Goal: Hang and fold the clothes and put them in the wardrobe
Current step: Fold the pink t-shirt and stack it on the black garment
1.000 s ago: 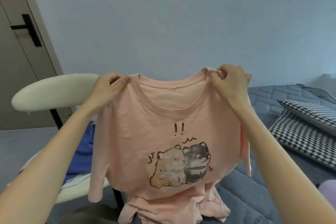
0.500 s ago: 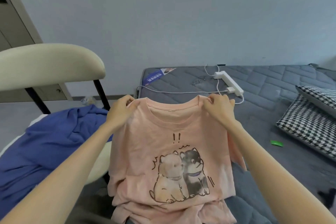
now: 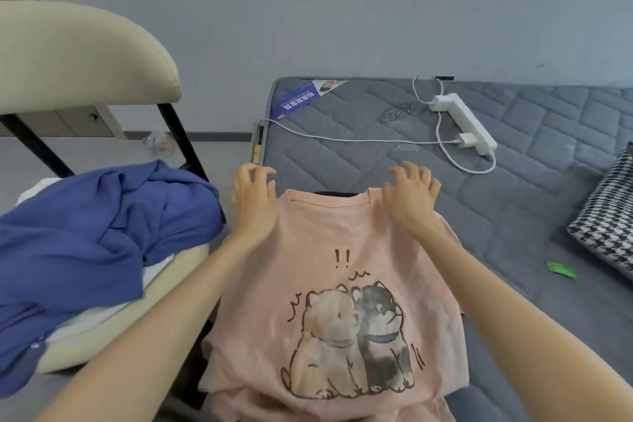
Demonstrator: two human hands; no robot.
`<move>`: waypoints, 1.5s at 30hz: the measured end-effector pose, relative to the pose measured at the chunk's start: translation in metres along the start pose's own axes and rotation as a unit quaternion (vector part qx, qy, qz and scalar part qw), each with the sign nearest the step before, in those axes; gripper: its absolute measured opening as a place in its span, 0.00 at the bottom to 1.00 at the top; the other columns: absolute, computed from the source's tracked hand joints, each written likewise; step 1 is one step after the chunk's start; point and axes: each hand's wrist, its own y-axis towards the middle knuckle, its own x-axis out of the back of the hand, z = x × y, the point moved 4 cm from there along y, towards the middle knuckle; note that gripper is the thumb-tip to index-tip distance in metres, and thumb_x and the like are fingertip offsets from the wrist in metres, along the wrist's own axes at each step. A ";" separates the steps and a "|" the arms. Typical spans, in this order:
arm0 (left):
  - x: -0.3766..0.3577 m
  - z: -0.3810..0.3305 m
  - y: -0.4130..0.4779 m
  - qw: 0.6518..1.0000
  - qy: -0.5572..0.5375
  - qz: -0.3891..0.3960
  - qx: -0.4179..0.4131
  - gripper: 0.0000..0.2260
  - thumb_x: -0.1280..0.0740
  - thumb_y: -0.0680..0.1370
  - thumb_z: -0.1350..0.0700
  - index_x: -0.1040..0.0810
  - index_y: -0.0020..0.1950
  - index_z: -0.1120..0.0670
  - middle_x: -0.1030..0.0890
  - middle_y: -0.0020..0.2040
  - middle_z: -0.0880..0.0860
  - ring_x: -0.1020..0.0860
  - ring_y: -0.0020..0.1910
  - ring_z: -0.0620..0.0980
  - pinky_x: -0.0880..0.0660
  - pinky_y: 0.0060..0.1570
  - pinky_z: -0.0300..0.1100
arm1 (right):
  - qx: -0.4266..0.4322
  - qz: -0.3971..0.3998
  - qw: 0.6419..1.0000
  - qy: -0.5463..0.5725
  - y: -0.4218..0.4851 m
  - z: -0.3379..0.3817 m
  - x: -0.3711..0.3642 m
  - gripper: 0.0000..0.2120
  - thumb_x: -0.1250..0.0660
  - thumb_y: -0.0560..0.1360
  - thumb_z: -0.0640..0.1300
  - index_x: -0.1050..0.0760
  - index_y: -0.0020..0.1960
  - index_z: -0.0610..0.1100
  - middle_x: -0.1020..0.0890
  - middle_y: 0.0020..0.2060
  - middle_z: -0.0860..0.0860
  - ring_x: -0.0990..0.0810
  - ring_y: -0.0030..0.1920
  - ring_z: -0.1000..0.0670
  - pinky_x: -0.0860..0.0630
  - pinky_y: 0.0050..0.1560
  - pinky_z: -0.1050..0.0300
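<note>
A pink T-shirt (image 3: pixel 325 243) with a print of two cartoon dogs lies front up, draped over my lap and the near edge of the grey mattress (image 3: pixel 513 209). My left hand (image 3: pixel 255 195) hovers at the shirt's left shoulder with fingers spread and nothing in them. My right hand (image 3: pixel 411 197) rests palm down on the right shoulder, fingers apart. A blue garment (image 3: pixel 85 233) lies crumpled on the cream chair (image 3: pixel 78 55) at my left. No wardrobe or hanger is in view.
On the mattress lie a white power strip (image 3: pixel 462 123) with cables, a blue leaflet (image 3: pixel 298 98) at the far corner, a small green scrap (image 3: pixel 561 269) and a black-and-white houndstooth pillow (image 3: pixel 606 216) at the right. A grey wall stands behind.
The shirt was held up by its shoulders, then lowered flat. Both hands have let go of it and opened. My view has tilted down toward the mattress.
</note>
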 end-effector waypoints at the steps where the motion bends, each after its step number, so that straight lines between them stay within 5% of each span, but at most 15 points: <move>1: -0.009 -0.003 -0.009 1.000 0.001 0.020 -0.021 0.13 0.42 0.81 0.60 0.27 0.64 0.57 0.33 0.65 0.56 0.34 0.65 0.54 0.38 0.62 0.45 | 0.014 0.001 1.000 0.012 -0.009 0.005 -0.009 0.19 0.44 0.80 0.45 0.32 0.70 0.44 0.35 0.72 0.46 0.41 0.71 0.43 0.50 0.68 0.50; 5: -0.050 -0.013 -0.056 0.991 0.038 0.130 -0.008 0.21 0.45 0.82 0.55 0.41 0.75 0.55 0.40 0.75 0.53 0.42 0.73 0.51 0.47 0.72 0.43 | 0.113 0.043 0.990 0.069 -0.064 0.030 -0.044 0.22 0.52 0.82 0.46 0.38 0.74 0.40 0.37 0.74 0.44 0.42 0.75 0.42 0.47 0.72 0.44; 8: -0.084 -0.013 -0.091 0.966 0.084 0.244 -0.009 0.24 0.54 0.84 0.52 0.58 0.78 0.54 0.59 0.78 0.49 0.60 0.77 0.48 0.62 0.73 0.46 | 0.073 0.151 0.982 0.091 -0.094 0.018 -0.076 0.24 0.56 0.83 0.50 0.52 0.78 0.50 0.51 0.78 0.52 0.55 0.77 0.50 0.59 0.74 0.43; 11: -0.098 0.004 -0.108 0.960 0.088 0.266 0.011 0.25 0.57 0.83 0.46 0.69 0.73 0.48 0.69 0.74 0.44 0.65 0.75 0.46 0.64 0.73 0.47 | 0.026 0.177 0.978 0.105 -0.103 -0.015 -0.092 0.24 0.59 0.82 0.56 0.62 0.76 0.62 0.58 0.77 0.56 0.62 0.77 0.50 0.64 0.72 0.40; 13: -0.099 0.010 -0.113 0.961 0.089 0.263 0.023 0.23 0.58 0.82 0.45 0.71 0.69 0.46 0.71 0.70 0.44 0.65 0.75 0.45 0.65 0.72 0.47 | 0.001 0.193 0.977 0.085 -0.104 -0.037 -0.094 0.24 0.62 0.81 0.56 0.67 0.74 0.61 0.58 0.78 0.53 0.63 0.77 0.48 0.66 0.73 0.42; 17: -0.100 0.006 -0.115 0.957 0.114 0.264 0.031 0.24 0.60 0.82 0.43 0.74 0.68 0.48 0.74 0.69 0.47 0.67 0.75 0.49 0.66 0.73 0.51 | 0.024 0.194 0.978 0.075 -0.108 -0.053 -0.075 0.23 0.57 0.83 0.51 0.54 0.78 0.53 0.49 0.77 0.52 0.57 0.77 0.50 0.66 0.73 0.56; 20: -0.101 -0.015 -0.117 0.959 0.124 0.255 -0.022 0.28 0.69 0.75 0.37 0.74 0.70 0.49 0.76 0.69 0.49 0.71 0.73 0.50 0.68 0.70 0.54 | 0.009 0.087 0.984 0.157 -0.107 -0.067 -0.050 0.18 0.48 0.81 0.46 0.33 0.70 0.52 0.27 0.67 0.53 0.34 0.71 0.48 0.39 0.69 0.54; 22: -0.107 -0.033 -0.122 0.954 0.130 0.262 -0.060 0.33 0.72 0.69 0.36 0.72 0.72 0.47 0.76 0.69 0.51 0.74 0.71 0.51 0.70 0.68 0.56 | -0.045 0.027 0.974 0.220 -0.110 -0.084 -0.040 0.16 0.45 0.79 0.40 0.29 0.64 0.48 0.26 0.63 0.51 0.30 0.66 0.48 0.36 0.62 0.57; 25: -0.126 -0.049 -0.130 0.939 0.167 0.288 -0.081 0.32 0.69 0.71 0.34 0.69 0.74 0.42 0.77 0.69 0.52 0.72 0.72 0.57 0.67 0.67 0.64 | -0.158 -0.053 0.977 0.129 -0.117 -0.115 -0.030 0.17 0.46 0.78 0.38 0.30 0.66 0.43 0.31 0.67 0.47 0.38 0.66 0.44 0.38 0.65 0.52; 30: -0.137 -0.050 -0.134 0.928 0.205 0.305 -0.057 0.30 0.57 0.78 0.34 0.65 0.75 0.40 0.73 0.74 0.52 0.72 0.72 0.58 0.64 0.65 0.71 | -0.450 -0.004 0.886 0.109 -0.138 -0.169 -0.031 0.21 0.38 0.79 0.50 0.32 0.67 0.38 0.35 0.67 0.37 0.38 0.66 0.36 0.38 0.64 0.45; 33: -0.136 -0.049 -0.134 0.923 0.209 0.318 -0.057 0.30 0.57 0.77 0.33 0.66 0.75 0.39 0.73 0.74 0.51 0.72 0.72 0.58 0.63 0.64 0.72 | -0.400 0.013 0.896 0.194 -0.136 -0.178 -0.035 0.14 0.39 0.79 0.49 0.22 0.55 0.40 0.26 0.58 0.41 0.31 0.58 0.40 0.32 0.55 0.50; 36: -0.134 -0.050 -0.134 0.922 0.203 0.326 -0.051 0.30 0.57 0.77 0.33 0.65 0.75 0.38 0.73 0.74 0.50 0.73 0.72 0.57 0.63 0.64 0.72 | -0.379 -0.028 0.848 0.369 -0.127 -0.181 -0.022 0.09 0.40 0.79 0.45 0.24 0.50 0.41 0.23 0.47 0.47 0.27 0.49 0.48 0.32 0.43 0.57; 41: -0.133 -0.052 -0.134 0.915 0.207 0.342 -0.050 0.31 0.57 0.76 0.31 0.65 0.75 0.38 0.74 0.74 0.50 0.73 0.72 0.58 0.61 0.64 0.73 | -0.387 -0.117 0.808 0.428 -0.096 -0.199 0.027 0.06 0.35 0.76 0.44 0.23 0.47 0.42 0.20 0.46 0.47 0.22 0.47 0.47 0.26 0.43 0.55; 45: -0.131 -0.054 -0.134 0.911 0.218 0.347 -0.049 0.31 0.57 0.76 0.31 0.65 0.74 0.38 0.74 0.74 0.51 0.72 0.72 0.58 0.59 0.64 0.73 | -0.361 -0.158 0.853 0.343 -0.068 -0.218 0.068 0.06 0.31 0.72 0.45 0.20 0.46 0.44 0.18 0.47 0.47 0.22 0.51 0.48 0.27 0.54 0.55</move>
